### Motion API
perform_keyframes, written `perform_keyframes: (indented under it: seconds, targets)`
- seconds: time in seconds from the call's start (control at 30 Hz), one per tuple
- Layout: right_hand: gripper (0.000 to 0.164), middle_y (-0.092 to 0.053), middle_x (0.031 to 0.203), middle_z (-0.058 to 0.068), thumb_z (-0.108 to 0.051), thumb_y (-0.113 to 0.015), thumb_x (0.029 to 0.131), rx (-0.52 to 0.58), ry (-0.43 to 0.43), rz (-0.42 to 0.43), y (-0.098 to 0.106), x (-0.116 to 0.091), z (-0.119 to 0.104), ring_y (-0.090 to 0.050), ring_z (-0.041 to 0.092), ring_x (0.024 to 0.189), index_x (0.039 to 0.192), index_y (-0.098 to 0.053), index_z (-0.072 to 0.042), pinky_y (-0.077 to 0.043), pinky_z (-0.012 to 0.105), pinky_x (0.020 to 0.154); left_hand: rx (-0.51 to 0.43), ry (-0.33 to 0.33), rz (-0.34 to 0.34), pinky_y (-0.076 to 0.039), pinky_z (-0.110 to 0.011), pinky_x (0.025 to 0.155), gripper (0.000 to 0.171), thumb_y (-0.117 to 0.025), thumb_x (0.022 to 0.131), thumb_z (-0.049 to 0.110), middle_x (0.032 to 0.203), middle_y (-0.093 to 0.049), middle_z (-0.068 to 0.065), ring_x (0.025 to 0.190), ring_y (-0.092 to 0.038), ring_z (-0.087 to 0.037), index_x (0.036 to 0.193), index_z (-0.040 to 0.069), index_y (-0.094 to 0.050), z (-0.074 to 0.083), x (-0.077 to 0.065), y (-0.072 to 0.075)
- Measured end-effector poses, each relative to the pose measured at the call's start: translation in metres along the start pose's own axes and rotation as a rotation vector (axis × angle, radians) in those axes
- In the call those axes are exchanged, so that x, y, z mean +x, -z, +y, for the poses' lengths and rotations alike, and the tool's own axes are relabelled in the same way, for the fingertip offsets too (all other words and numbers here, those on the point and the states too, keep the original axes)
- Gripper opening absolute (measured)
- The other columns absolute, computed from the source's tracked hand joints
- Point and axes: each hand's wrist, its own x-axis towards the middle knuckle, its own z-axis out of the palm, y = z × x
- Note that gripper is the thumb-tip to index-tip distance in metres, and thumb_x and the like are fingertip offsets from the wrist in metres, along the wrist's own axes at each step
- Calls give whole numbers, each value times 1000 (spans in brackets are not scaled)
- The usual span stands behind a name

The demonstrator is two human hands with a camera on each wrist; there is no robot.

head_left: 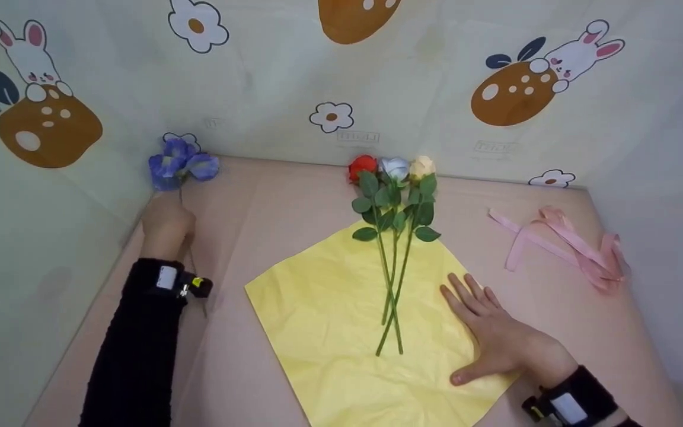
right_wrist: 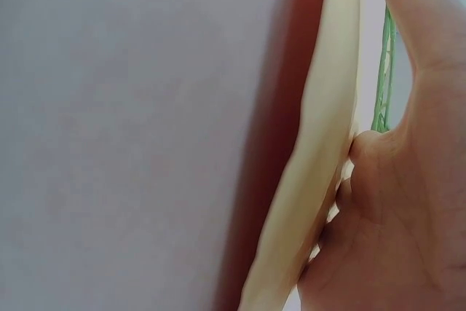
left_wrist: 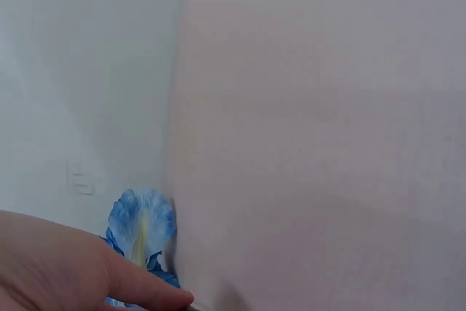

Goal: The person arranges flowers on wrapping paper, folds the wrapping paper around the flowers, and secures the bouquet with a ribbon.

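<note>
At the far left, my left hand pinches the thin stem of a blue-purple artificial iris. The stem's lower end shows below my wrist. In the left wrist view the iris petals appear just past the thumb side of the hand. My right hand rests with spread fingers on the right side of a yellow sheet of wrapping paper. On that paper lie three artificial roses: a red one, a pale blue one and a cream one, their green stems crossing low down.
A loosely coiled pink ribbon lies at the right on the pink table surface. Light walls of printed cloth with rabbits and flowers rise behind and at both sides. The paper's edge lifts slightly near my right palm in the right wrist view.
</note>
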Motion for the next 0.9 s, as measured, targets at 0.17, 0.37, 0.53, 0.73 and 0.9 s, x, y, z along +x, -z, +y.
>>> perform_keyframes:
  seconds: [0.17,0.37,0.53,0.73,0.9]
  targets:
    - [146,8,174,18,-81,-80,63,-4,5,0,0,0,0,8,51,157,167,-5,-11,-3,76,118,-64,-89,109,-41,-31,48,32,-51,79,-7,91,-55,-20,72,-52,-32,108,-18,-60,13,-8,7]
    - [146,9,174,17,-82,-80,63,-5,-3,-3,1,-1,1,8,50,158,167,-5,-11,-2,75,118,-155,-96,13,-51,-30,46,20,-54,80,-8,75,-65,-17,57,-63,-25,94,-16,-66,55,-30,7]
    - [146,9,174,17,-81,-80,63,-4,0,-5,0,0,1,8,50,158,167,-5,-11,-3,75,118,-139,-187,-83,-52,-27,55,17,-54,84,-3,69,-75,-11,60,-73,-20,76,-6,-68,90,-38,8]
    - [147,9,174,18,-82,-79,63,-12,-5,-5,0,0,-1,8,50,157,167,-4,-11,-3,75,119,-475,-174,-362,-64,-36,74,21,-59,97,4,81,-77,-13,68,-77,-19,97,-12,-72,122,-37,-4]
    - [148,9,174,18,-84,-78,62,-25,-10,-5,0,0,-1,7,50,158,167,-4,-10,-4,74,119,-556,-183,-436,-63,-45,83,26,-59,100,7,88,-78,-18,70,-77,-19,104,-15,-72,149,-45,-26]
